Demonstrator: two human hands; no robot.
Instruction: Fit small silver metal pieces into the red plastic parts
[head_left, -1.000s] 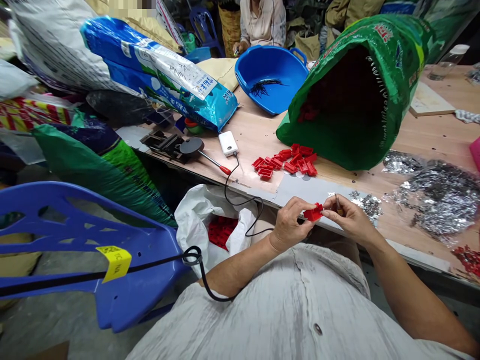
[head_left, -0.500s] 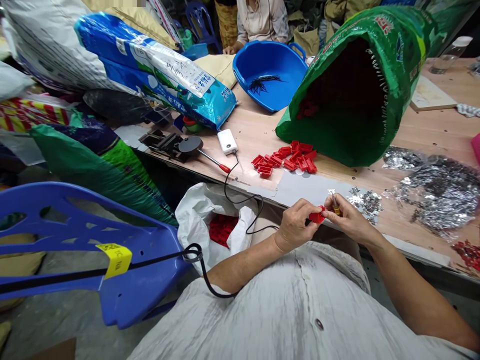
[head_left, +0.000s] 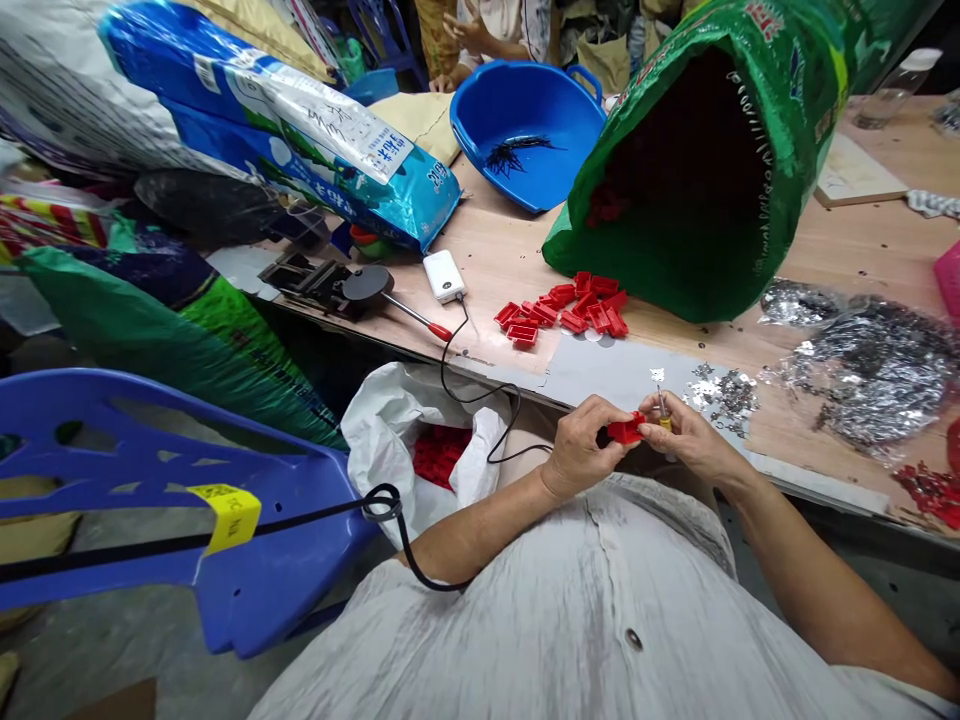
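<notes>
My left hand [head_left: 587, 446] pinches a small red plastic box-shaped part [head_left: 625, 429] at the table's front edge. In my right hand [head_left: 694, 440] is a small screwdriver-like tool [head_left: 665, 422] with a yellow handle, its thin shaft pointing up and away. The right thumb lies close to the red part; whether it touches is unclear. By the shaft's tip shows a small shiny metal plate [head_left: 658, 375]; I cannot tell if it sits on the tip or lies behind. Several red parts [head_left: 574, 310] lie beyond my hands, and loose metal plates [head_left: 721, 395] lie to the right.
A green sack [head_left: 675, 290] gapes open on the table, with a blue basin [head_left: 480, 110] behind it. Bagged metal pieces [head_left: 885, 370] lie right. A lever tool [head_left: 367, 285] and white power bank [head_left: 444, 276] stand left. Below are a white sack [head_left: 375, 420] and blue chair [head_left: 285, 570].
The view has shifted slightly. My right hand has turned the yellow-handled tool, so more of its shaft shows. The person across the table has raised a hand.
</notes>
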